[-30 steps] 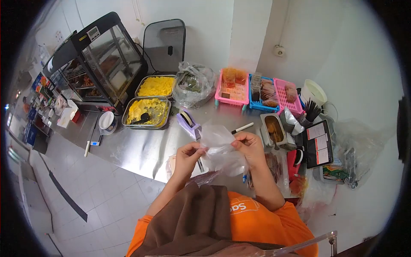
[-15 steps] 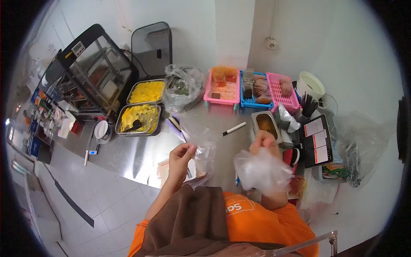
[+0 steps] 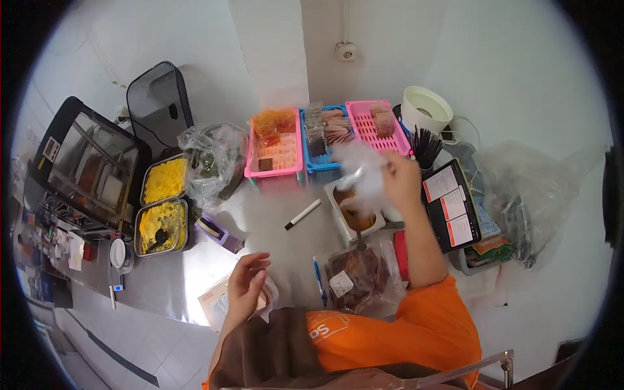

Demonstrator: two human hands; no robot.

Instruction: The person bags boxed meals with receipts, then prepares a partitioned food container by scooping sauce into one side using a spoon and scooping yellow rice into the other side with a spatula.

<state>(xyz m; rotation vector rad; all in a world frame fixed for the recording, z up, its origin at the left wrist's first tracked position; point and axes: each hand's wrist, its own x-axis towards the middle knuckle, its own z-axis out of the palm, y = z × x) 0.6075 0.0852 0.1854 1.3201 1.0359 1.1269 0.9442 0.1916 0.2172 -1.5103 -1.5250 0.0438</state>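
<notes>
Clear plastic (image 3: 361, 174), moved forward and blurred, partly hides the blue basket (image 3: 322, 167).

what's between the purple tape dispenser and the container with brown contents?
Head view: a white marker with a black end lies on the metal counter between the tape dispenser and the container, touching neither.

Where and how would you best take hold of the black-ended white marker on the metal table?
Likely a pinch across the middle of the marker, from above on the near side, by the left hand, which looks free; the right hand holds plastic. The marker is slim and lies flat, slanted, with bare table along both long sides.
</notes>
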